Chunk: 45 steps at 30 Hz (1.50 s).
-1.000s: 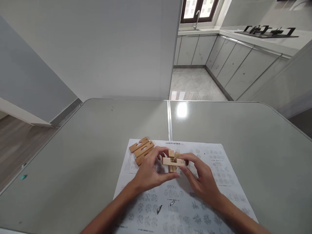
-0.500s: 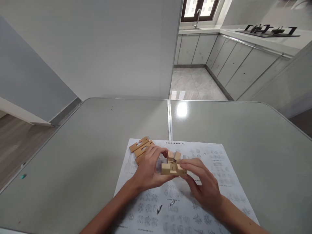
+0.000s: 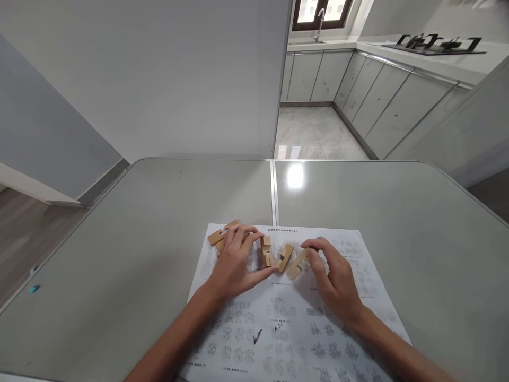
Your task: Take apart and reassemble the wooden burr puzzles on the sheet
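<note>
Holds in the left hand (image 3: 230,268), between thumb and fingertips, a notched wooden block (image 3: 265,250), with its long axis running from the desk's (image 3: 199,196) far edge toward its near edge, turned slightly rightward at the near end. Shows pale yellowish wood, square-cut, with a recess at mid-length. Pinches in the right hand (image 3: 336,286) the far end of a paler piece (image 3: 298,262), slanting from far right to near left and aimed with its free end toward the desk's near left corner; looks blurred, with a step-like cut faintly visible. Has between both hands a short piece (image 3: 285,258), slanting the same way, with a dark notch on its left side; impossible to tell whether touching the left thumb. Sits, all of this, over a printed sheet (image 3: 294,339), well apart from the desk's far edge. Includes also, partly hidden behind the left hand, orange-brown boards (image 3: 215,237) near the sheet's far left corner
</note>
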Available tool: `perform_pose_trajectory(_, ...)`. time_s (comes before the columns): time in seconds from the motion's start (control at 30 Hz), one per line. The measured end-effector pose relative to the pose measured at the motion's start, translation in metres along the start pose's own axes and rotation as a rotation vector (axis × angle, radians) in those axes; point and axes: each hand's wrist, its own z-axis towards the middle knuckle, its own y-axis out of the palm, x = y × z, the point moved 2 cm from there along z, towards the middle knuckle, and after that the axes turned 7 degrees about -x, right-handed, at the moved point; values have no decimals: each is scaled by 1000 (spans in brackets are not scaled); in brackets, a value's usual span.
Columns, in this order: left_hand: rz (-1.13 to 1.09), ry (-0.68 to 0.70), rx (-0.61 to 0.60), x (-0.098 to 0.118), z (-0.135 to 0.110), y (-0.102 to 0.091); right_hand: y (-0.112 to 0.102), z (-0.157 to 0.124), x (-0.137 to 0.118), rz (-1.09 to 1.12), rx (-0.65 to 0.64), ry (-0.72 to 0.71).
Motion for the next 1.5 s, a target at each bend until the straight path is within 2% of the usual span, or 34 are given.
perform_pose_trajectory(0.27,65,44,-97,-2,-3,1,9,0,11,-193,-115,69)
perform_pose_trajectory(0.77,129,152,-132,1,-7,5,13,1,20,-490,-157,-54)
perform_pose_trajectory(1.13,131,203,-147,1,-6,5,13,2,20,-404,-162,-62)
perform_pose_trajectory(1.37,129,212,-159,1,-6,7,14,1,17,-216,-165,-40)
perform_pose_trajectory(1.5,109,206,-179,3,-5,8,13,0,11,-93,-246,-56)
